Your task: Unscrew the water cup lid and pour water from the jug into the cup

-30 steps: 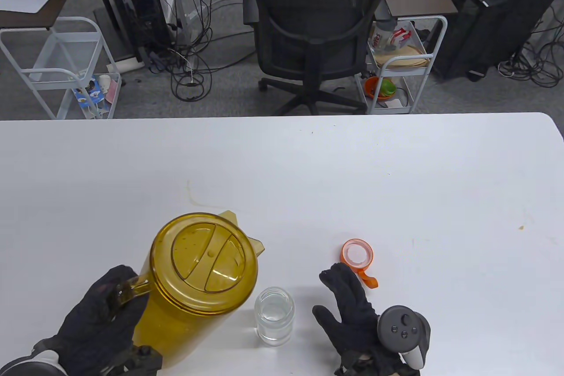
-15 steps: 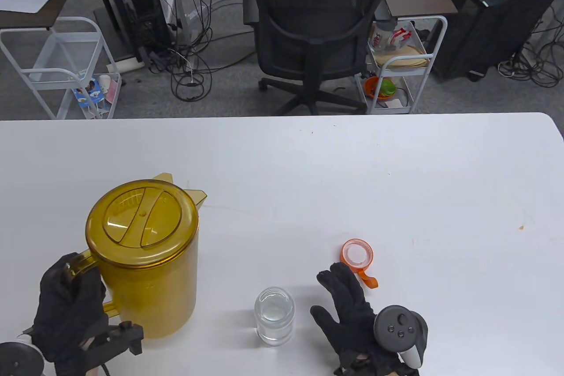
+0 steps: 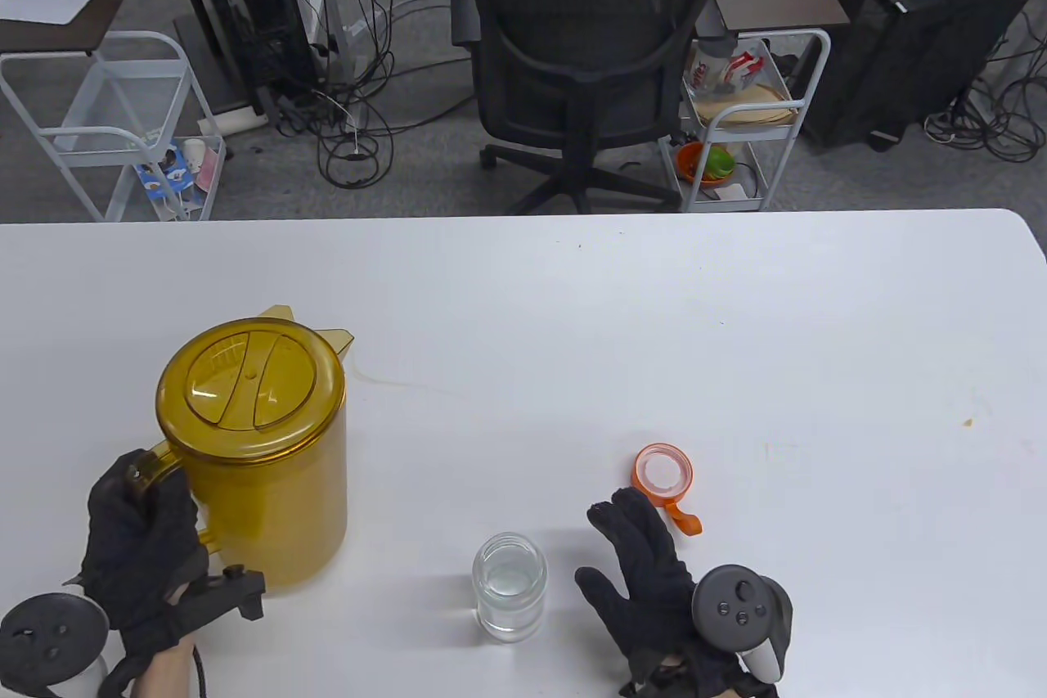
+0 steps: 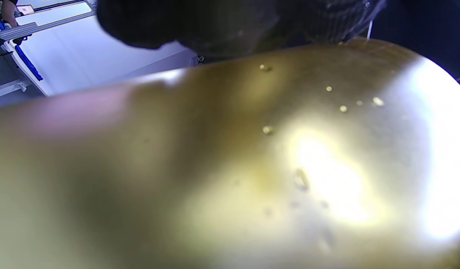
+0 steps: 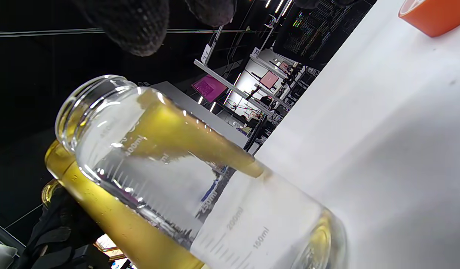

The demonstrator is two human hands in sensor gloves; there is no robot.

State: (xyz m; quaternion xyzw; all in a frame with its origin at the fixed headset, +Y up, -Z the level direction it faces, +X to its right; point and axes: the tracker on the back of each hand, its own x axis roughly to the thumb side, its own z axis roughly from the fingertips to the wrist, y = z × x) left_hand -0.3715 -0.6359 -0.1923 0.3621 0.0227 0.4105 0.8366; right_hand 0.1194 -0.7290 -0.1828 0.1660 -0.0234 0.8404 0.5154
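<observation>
An amber jug [image 3: 258, 448] with its lid on stands upright at the table's left. My left hand [image 3: 139, 542] grips its handle, and its wall [image 4: 230, 168] fills the left wrist view. A clear cup [image 3: 510, 586] holding water stands uncapped near the front edge, with printed volume marks on its side [image 5: 200, 194]. The orange cup lid [image 3: 663, 474] lies upside down to the cup's right. My right hand [image 3: 646, 567] rests flat on the table between cup and lid, fingers straight, touching neither. Its fingertips [image 5: 136, 22] hang above the cup.
The white table [image 3: 654, 321] stretches far behind and to the right. Beyond its far edge are an office chair [image 3: 589, 51], two wire carts [image 3: 106, 117] and cables on the floor.
My left hand has carried the jug away from the cup, from tilted above it to upright on the table at the left. The right hand has barely moved.
</observation>
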